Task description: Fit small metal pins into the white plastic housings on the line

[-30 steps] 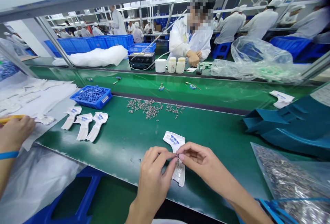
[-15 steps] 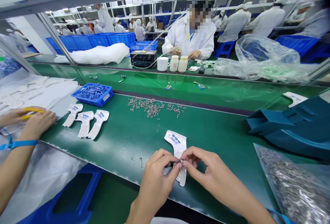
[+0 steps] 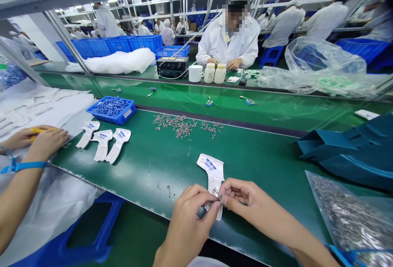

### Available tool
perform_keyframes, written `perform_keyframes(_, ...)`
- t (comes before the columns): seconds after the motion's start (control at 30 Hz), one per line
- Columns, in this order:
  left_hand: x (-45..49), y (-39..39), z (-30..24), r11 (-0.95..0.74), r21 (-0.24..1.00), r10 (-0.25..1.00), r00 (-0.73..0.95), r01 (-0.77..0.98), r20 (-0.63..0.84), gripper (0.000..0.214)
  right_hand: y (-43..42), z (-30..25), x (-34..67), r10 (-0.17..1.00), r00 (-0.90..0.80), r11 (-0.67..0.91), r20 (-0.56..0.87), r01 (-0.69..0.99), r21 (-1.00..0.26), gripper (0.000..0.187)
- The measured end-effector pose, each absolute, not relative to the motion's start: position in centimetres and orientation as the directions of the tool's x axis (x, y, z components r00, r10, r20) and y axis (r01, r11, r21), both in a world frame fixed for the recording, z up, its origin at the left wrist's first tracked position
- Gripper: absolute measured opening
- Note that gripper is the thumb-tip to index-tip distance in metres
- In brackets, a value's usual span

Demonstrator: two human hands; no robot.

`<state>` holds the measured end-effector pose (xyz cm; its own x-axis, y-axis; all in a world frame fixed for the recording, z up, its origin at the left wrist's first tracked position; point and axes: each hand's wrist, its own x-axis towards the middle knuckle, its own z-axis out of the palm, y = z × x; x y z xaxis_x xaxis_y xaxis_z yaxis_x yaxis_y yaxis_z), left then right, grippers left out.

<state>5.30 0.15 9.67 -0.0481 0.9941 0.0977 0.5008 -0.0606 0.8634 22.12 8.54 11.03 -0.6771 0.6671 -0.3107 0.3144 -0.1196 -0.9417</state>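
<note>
Circuit boards point(image 3: 249, 102) on the green belt point(image 3: 178, 97) have slid to the right, and the far-right shell point(image 3: 367, 114) on it has gone partly behind the teal bin point(image 3: 350, 148). Both hands have come slightly nearer along the shell point(image 3: 212, 168) in front of the person.

That shell lies on the bench point(image 3: 147, 177), wide end far, narrow end near and partly hidden by the fingers. Above its lower half, the left hand point(image 3: 193, 218) and right hand point(image 3: 251, 199) meet in a narrow pinch, each with thumb and forefinger on a small metal piece point(image 3: 219, 198). The fingertips cover most of it, so its shape cannot be told.

To the left lie three more shells point(image 3: 118, 145), each with blue marks at the far end. Just beyond them is a blue tray point(image 3: 113, 120) full of blue parts point(image 3: 110, 106). Loose metal bits point(image 3: 179, 126) are spread along the bench's far edge in a large and a small heap. A clear bag point(image 3: 353, 213) of metal bits is near right.

At far left, a neighbour's hand point(image 3: 49, 142) is beside a yellow tool point(image 3: 37, 131). Across the belt sits a person in a white coat point(image 3: 229, 39), behind two jars point(image 3: 220, 73).
</note>
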Motion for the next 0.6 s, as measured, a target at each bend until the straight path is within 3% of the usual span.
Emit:
perform_keyframes(0.2,5.2,0.2,8.9,-0.139,0.760,0.984,0.001,0.635,0.179,0.013,8.8,11.1,22.2,0.688,-0.636,-0.013,-0.349,0.470,-0.882,0.018)
perform_keyframes(0.37,4.5,0.6,7.8,-0.208,0.606,0.978,0.152,0.768,0.142,0.048,9.5,11.2,21.7,0.719,-0.577,0.106,-0.388,0.643,-0.759,0.022)
perform_keyframes(0.6,4.6,0.6,7.1,-0.203,0.559,0.979,0.160,0.804,0.125,0.047,9.5,11.7,21.0,0.758,-0.530,0.196,-0.380,0.741,-0.642,0.016)
